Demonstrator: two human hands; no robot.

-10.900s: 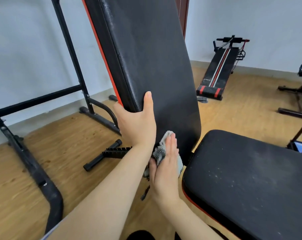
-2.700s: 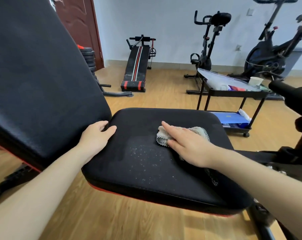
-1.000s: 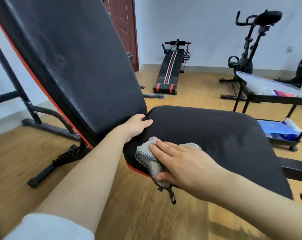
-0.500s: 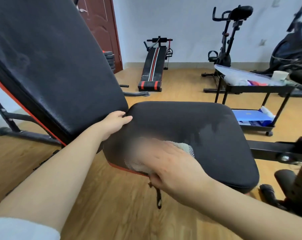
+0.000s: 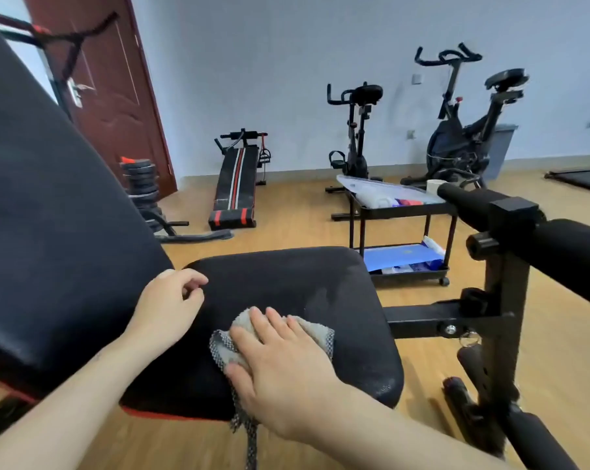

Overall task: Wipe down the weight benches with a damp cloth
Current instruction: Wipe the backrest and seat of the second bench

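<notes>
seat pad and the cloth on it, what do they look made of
Seat pad: likely black vinyl or faux leather over foam, matte with a faint sheen; rounded, cushioned edges and pale wipe smears suggest a smooth skin. Cloth: soft woven textile, grey-beige, with a checked mesh-like border and a dangling strip; fibre can't be told.

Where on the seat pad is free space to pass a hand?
The far half of the seat pad, beyond the cloth, is bare up to its far edge. The near-left part is crowded: right hand presses the cloth, left hand sits beside the backrest.
</notes>
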